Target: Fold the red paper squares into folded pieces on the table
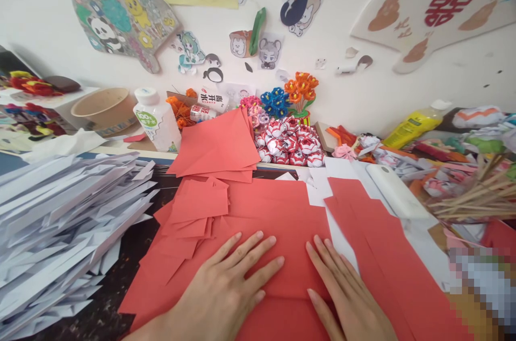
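Observation:
Both hands lie on a large red paper sheet (278,207) in front of me. My left hand (229,276) rests flat with its fingers spread and pointing up and to the right. My right hand (346,292) lies at the sheet's right side, fingers stretched out and the thumb apart. A horizontal edge or crease crosses the red paper between the two hands. Small cut red paper pieces (199,201) lie stacked just beyond my left hand. Long red strips (374,233) lie to the right of my right hand.
A big pile of folded white paper (60,233) covers the left side. Behind stand a white bottle (155,118), more red sheets (217,145), red-and-white paper flowers (290,142) and a yellow bottle (417,125). Wooden sticks (475,190) and a white device (397,190) lie at the right.

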Demonstrator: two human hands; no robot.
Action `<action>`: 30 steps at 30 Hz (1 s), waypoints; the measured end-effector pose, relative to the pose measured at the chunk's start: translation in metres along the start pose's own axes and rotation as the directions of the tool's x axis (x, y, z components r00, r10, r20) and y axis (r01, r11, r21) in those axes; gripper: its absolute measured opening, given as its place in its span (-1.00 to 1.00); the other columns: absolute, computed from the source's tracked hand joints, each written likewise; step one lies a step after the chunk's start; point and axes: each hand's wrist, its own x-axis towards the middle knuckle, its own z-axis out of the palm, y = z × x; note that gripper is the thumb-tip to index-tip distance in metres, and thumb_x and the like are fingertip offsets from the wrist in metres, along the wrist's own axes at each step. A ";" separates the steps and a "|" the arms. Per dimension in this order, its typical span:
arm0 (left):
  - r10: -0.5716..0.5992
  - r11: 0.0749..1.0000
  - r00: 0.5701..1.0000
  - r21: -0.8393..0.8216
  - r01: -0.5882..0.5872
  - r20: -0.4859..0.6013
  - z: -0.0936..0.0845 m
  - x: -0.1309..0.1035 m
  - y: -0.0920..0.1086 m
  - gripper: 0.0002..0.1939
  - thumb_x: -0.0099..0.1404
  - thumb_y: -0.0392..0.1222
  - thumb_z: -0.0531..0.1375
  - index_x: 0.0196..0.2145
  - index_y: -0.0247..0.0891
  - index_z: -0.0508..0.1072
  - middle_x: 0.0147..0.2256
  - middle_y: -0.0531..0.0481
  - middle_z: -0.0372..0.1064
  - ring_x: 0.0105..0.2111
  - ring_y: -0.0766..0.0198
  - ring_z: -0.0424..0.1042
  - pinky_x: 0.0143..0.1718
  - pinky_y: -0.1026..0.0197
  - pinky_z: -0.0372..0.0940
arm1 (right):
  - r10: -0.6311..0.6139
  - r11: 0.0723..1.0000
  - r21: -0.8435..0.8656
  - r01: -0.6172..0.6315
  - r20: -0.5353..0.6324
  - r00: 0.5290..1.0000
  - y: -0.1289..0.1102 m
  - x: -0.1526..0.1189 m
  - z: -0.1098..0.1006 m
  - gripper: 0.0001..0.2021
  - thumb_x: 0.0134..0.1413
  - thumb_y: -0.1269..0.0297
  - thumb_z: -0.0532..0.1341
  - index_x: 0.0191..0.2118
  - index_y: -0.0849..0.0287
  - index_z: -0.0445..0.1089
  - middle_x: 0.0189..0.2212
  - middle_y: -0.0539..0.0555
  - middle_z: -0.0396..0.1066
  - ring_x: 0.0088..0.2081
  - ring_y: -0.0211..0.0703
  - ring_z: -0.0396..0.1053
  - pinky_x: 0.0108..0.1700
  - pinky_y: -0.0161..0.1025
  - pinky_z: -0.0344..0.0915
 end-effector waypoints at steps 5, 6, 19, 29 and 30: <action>-0.013 0.999 1.000 -0.039 0.014 0.003 -0.004 0.001 -0.001 -0.47 0.39 -0.23 0.03 0.28 -0.03 0.04 0.30 0.08 -0.02 0.28 0.23 -0.02 0.27 0.11 -0.05 | -0.012 0.999 -0.037 0.011 -0.018 1.000 -0.001 0.000 0.000 -0.34 0.25 0.22 0.01 0.37 0.22 -0.26 0.23 0.12 0.14 0.17 0.06 0.23 0.05 -0.04 0.36; -0.013 0.999 1.000 -0.047 0.013 0.005 -0.004 0.000 -0.001 -0.47 0.39 -0.23 0.03 0.28 -0.04 0.04 0.30 0.07 -0.02 0.28 0.23 -0.02 0.27 0.11 -0.06 | -0.017 0.999 -0.044 0.016 -0.026 1.000 -0.001 0.000 0.000 -0.35 0.25 0.21 0.00 0.37 0.22 -0.25 0.23 0.13 0.15 0.17 0.06 0.24 0.04 -0.04 0.37; 0.162 0.982 0.986 -0.087 -0.166 -0.045 -0.007 -0.001 -0.007 -0.48 0.37 -0.28 0.01 0.27 -0.12 0.10 0.26 0.02 0.08 0.25 0.14 0.07 0.21 0.06 0.10 | -0.024 0.997 -0.072 0.020 -0.048 0.999 -0.004 0.005 -0.007 -0.36 0.24 0.24 0.02 0.36 0.26 -0.20 0.22 0.14 0.16 0.16 0.02 0.25 0.03 -0.09 0.37; 0.230 0.970 0.949 -0.026 -0.241 -0.215 0.002 -0.008 -0.009 -0.57 0.44 -0.16 -0.10 0.19 -0.21 0.27 0.11 -0.05 0.33 0.17 0.20 0.23 0.09 0.22 0.28 | -0.003 0.998 -0.065 0.001 -0.030 1.000 -0.005 0.004 -0.009 -0.40 0.22 0.23 0.06 0.33 0.26 -0.05 0.23 0.14 0.13 0.19 0.03 0.21 0.06 -0.10 0.36; 0.227 0.972 0.949 -0.017 -0.236 -0.218 0.004 -0.009 -0.008 -0.57 0.44 -0.16 -0.11 0.19 -0.20 0.27 0.12 -0.04 0.33 0.16 0.19 0.24 0.08 0.22 0.28 | -0.001 0.998 -0.064 -0.001 -0.033 0.999 -0.006 0.004 -0.009 -0.40 0.22 0.23 0.06 0.33 0.27 -0.05 0.23 0.14 0.13 0.19 0.03 0.21 0.06 -0.10 0.36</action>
